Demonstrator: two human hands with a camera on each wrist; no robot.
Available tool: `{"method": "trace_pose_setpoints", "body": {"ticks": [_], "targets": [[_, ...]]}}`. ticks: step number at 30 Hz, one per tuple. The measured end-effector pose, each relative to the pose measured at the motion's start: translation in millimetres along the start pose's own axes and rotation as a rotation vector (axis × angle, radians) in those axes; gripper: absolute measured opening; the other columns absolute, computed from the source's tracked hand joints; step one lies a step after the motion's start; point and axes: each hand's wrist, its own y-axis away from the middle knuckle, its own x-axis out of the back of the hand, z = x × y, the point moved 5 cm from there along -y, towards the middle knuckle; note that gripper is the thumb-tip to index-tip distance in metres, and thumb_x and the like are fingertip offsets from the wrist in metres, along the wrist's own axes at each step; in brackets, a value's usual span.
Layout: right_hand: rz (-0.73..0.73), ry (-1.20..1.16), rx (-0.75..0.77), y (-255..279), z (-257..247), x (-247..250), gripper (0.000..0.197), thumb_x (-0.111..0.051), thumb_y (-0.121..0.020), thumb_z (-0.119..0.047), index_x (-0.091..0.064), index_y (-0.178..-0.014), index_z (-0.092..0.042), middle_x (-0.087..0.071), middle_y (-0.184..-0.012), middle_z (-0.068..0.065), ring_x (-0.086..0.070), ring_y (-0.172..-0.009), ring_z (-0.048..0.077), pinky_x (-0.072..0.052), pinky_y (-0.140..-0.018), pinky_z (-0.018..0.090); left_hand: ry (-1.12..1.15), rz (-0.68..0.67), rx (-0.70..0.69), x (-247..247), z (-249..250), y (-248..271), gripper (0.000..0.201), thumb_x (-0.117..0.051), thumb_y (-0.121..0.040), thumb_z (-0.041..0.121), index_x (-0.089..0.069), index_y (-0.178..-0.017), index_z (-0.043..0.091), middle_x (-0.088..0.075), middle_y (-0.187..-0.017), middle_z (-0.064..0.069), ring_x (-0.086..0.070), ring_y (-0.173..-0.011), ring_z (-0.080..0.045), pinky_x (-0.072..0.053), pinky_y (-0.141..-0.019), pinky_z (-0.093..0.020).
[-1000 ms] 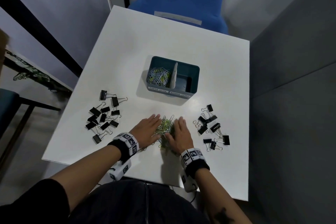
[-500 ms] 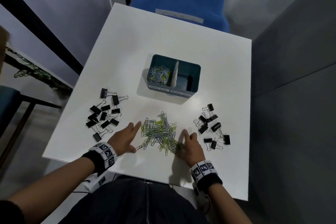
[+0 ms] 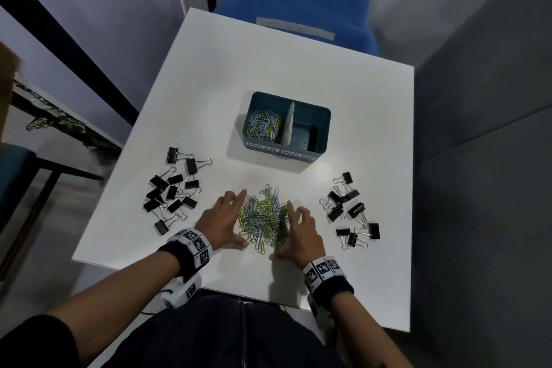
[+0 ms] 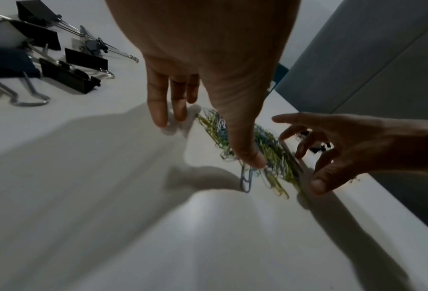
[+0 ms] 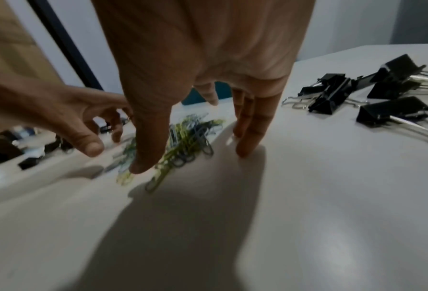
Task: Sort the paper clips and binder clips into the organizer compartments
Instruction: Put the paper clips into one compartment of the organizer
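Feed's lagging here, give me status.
Left hand and right hand open, flanking paper clips on table. Binder side of organizer empty. Nothing in the way.

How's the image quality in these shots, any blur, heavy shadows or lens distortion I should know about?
Head view: evenly lit and sharp on the organizer, slight motion blur on the right hand, table edges splay from the wide lens. Left wrist view: dim, the left hand casts broad shadows, the paper clip pile is smeared. Right wrist view: hand looms stretched, clips blurred, soft glare on the tabletop.
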Motion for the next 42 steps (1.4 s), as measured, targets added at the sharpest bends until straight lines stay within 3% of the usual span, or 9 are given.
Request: {"method": "trace_pose_setpoints", "body": {"ticks": [4, 8, 12, 16, 22, 26, 32, 36, 42], "targets": [[-0.024, 0.044, 0.001, -14, -13, 0, 0.130, -0.088, -0.055, -0.044, 0.001, -0.149, -0.029, -0.011, -0.150, 0.010, -0.024, -0.130, 0.033, -0.051, -0.087, 0.048, -0.059, -0.043, -0.042, -10, 18, -5, 0.133, -0.082, -0.056, 0.058, 0.006, -0.150, 0.023, -0.012, -0.151, -0.011, -0.028, -0.131, -0.030, -0.050, -0.087, -0.044], [0.025, 0.049, 0.068, -25, -27, 10, 0.092, -0.079, -0.070, -0.033, -0.025, -0.144, -0.027, -0.031, -0.132, 0.010, -0.039, -0.117, 0.031, -0.053, -0.073, 0.041, -0.020, -0.047, -0.051, -4, 33, -17, 0.109, -0.080, -0.069, 0.044, -0.009, -0.149, 0.024, -0.024, -0.141, -0.011, -0.037, -0.122, -0.030, -0.051, -0.080, -0.043], [0.084, -0.029, 0.085, -27, -24, 14, 0.057, -0.068, -0.081, -0.021, -0.044, -0.133, -0.025, -0.041, -0.123, 0.008, -0.046, -0.110, 0.028, -0.052, -0.073, 0.040, 0.086, 0.009, -0.103, 5, 32, -20, 0.069, -0.071, -0.082, 0.024, -0.034, -0.140, 0.020, -0.036, -0.125, -0.010, -0.051, -0.105, -0.030, -0.052, -0.075, -0.042], [0.116, -0.086, 0.092, -26, -20, 18, 0.039, -0.067, -0.082, -0.017, -0.058, -0.119, -0.016, -0.046, -0.119, 0.011, -0.052, -0.100, 0.030, -0.052, -0.073, 0.039, 0.169, 0.051, -0.116, 10, 27, -22, 0.043, -0.067, -0.085, 0.017, -0.049, -0.124, 0.014, -0.043, -0.114, -0.009, -0.055, -0.087, -0.030, -0.047, -0.068, -0.037], [0.198, -0.169, 0.069, -25, -16, 25, 0.018, -0.066, -0.079, -0.011, -0.071, -0.096, -0.015, -0.061, -0.096, 0.009, -0.061, -0.079, 0.031, -0.050, -0.067, 0.033, 0.270, 0.081, -0.092, 18, 21, -25, 0.022, -0.064, -0.087, 0.014, -0.056, -0.108, 0.014, -0.053, -0.104, -0.006, -0.056, -0.085, -0.028, -0.042, -0.071, -0.033], [0.235, -0.186, 0.051, -25, -12, 34, 0.017, -0.066, -0.077, -0.004, -0.076, -0.084, -0.016, -0.068, -0.084, 0.008, -0.064, -0.073, 0.028, -0.043, -0.064, 0.025, 0.348, 0.137, -0.095, 35, 22, -26, 0.013, -0.067, -0.084, 0.014, -0.063, -0.096, 0.013, -0.058, -0.092, -0.002, -0.056, -0.079, -0.022, -0.043, -0.070, -0.031], [0.281, -0.243, 0.065, -17, -9, 54, 0.013, -0.071, -0.076, -0.005, -0.075, -0.083, -0.015, -0.073, -0.085, 0.005, -0.067, -0.072, 0.021, -0.055, -0.072, 0.033, 0.442, 0.276, -0.167, 98, 34, -22, 0.006, -0.068, -0.087, 0.017, -0.067, -0.091, 0.013, -0.063, -0.086, 0.002, -0.058, -0.076, -0.013, -0.046, -0.069, -0.025], [0.305, -0.265, 0.081, -15, -16, 83, 0.015, -0.073, -0.076, -0.006, -0.076, -0.088, -0.014, -0.074, -0.089, 0.002, -0.069, -0.076, 0.016, -0.051, -0.076, 0.019, 0.496, 0.390, -0.211, 162, 44, -31, 0.010, -0.064, -0.089, 0.014, -0.067, -0.098, 0.010, -0.065, -0.094, 0.002, -0.061, -0.079, -0.010, -0.052, -0.074, -0.022], [0.376, -0.265, 0.154, -20, -52, 145, 0.012, -0.074, -0.078, -0.007, -0.076, -0.087, -0.013, -0.075, -0.088, 0.003, -0.069, -0.075, 0.016, -0.056, -0.079, 0.026, 0.474, 0.503, -0.198, 232, 49, -76, 0.020, -0.071, -0.084, 0.019, -0.068, -0.104, 0.015, -0.068, -0.097, -0.001, -0.063, -0.086, -0.015, -0.054, -0.081, -0.035]]}}
